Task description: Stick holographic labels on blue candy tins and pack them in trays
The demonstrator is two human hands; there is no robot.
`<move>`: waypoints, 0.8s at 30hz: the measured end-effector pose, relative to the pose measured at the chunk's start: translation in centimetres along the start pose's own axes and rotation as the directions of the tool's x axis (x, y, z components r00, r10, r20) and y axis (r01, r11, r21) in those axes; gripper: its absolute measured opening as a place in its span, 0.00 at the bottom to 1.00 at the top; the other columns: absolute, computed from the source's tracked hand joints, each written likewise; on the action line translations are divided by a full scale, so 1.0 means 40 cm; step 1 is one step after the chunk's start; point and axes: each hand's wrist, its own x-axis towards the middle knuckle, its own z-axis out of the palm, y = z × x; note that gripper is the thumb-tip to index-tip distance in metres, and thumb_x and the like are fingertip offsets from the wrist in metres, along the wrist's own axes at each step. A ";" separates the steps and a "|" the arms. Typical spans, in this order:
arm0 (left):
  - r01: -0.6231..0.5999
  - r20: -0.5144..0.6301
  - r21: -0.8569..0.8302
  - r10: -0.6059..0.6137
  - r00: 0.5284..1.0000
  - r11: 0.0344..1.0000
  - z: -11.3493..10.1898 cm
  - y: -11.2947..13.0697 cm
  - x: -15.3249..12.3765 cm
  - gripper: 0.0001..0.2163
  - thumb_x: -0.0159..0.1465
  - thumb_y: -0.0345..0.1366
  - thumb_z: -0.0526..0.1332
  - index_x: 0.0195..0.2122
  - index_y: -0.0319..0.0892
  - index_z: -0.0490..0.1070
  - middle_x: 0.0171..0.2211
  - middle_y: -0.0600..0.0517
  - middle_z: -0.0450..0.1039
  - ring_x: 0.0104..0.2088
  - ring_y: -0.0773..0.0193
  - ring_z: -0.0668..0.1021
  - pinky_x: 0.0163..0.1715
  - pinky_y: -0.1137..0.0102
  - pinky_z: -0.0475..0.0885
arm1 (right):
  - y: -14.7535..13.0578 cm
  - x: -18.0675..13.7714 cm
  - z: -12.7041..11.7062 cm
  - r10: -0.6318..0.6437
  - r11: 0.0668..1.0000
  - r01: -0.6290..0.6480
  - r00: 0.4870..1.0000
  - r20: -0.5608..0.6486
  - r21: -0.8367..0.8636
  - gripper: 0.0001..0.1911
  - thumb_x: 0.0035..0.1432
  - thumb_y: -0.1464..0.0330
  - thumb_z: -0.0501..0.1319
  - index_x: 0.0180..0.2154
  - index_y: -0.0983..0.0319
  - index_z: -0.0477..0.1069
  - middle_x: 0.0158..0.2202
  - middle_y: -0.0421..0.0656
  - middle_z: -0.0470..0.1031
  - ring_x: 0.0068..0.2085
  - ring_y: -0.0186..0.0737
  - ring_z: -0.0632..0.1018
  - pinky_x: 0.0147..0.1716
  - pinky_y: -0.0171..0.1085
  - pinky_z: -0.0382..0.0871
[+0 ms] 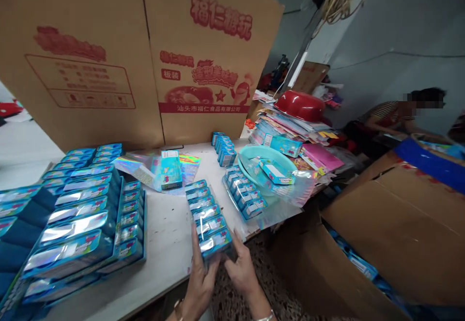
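Note:
A row of small blue boxes (209, 217) in clear plastic wrap lies between my two hands at the table's front edge. My left hand (200, 267) grips its left side, fingers stretched along the wrap. On the right side, my right hand (241, 265) presses against the near end. Just right of it lies a second wrapped row of blue boxes (245, 192), beside a turquoise basin (250, 154). One blue box (275, 172) and clear plastic bags rest on the basin. A single blue box (171, 170) sits on shiny holographic film (136, 168) further back.
Stacked trays of blue boxes (80, 209) fill the table's left. A large cardboard carton (207, 69) stands behind. A red basin (300, 105) tops piled packaging at the back right. An open carton (399, 214) stands right of the table; another person (392, 113) sits beyond.

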 end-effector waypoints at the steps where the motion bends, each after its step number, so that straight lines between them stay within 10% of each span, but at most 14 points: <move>1: -0.008 0.013 -0.013 0.008 1.000 1.000 0.021 0.005 0.031 0.39 0.69 0.45 0.57 0.73 0.50 0.31 0.74 0.47 0.38 0.71 0.52 0.50 0.70 0.54 0.49 | 0.010 0.023 -0.016 -0.006 1.000 0.006 1.000 -0.025 -0.004 0.33 0.53 0.76 0.62 0.61 0.56 0.69 0.60 0.43 0.72 0.64 0.50 0.69 0.69 0.55 0.47; 13: -0.106 0.004 0.169 0.106 0.994 0.980 0.210 -0.065 0.165 0.36 0.71 0.45 0.50 0.72 0.44 0.29 0.74 0.48 0.24 0.72 0.57 0.36 0.71 0.56 0.37 | 0.134 0.068 -0.096 0.042 0.979 -0.093 0.962 -0.269 -0.182 0.31 0.63 0.68 0.58 0.67 0.61 0.59 0.65 0.50 0.64 0.65 0.50 0.67 0.64 0.51 0.61; 24: -0.048 0.007 0.343 0.049 0.999 0.938 0.221 -0.030 0.137 0.40 0.68 0.43 0.56 0.72 0.34 0.33 0.73 0.41 0.21 0.71 0.52 0.30 0.70 0.53 0.33 | 0.061 -0.153 -0.023 0.157 0.984 -0.176 0.740 -0.654 0.037 0.33 0.61 0.53 0.61 0.60 0.68 0.67 0.50 0.59 0.76 0.48 0.56 0.80 0.43 0.46 0.79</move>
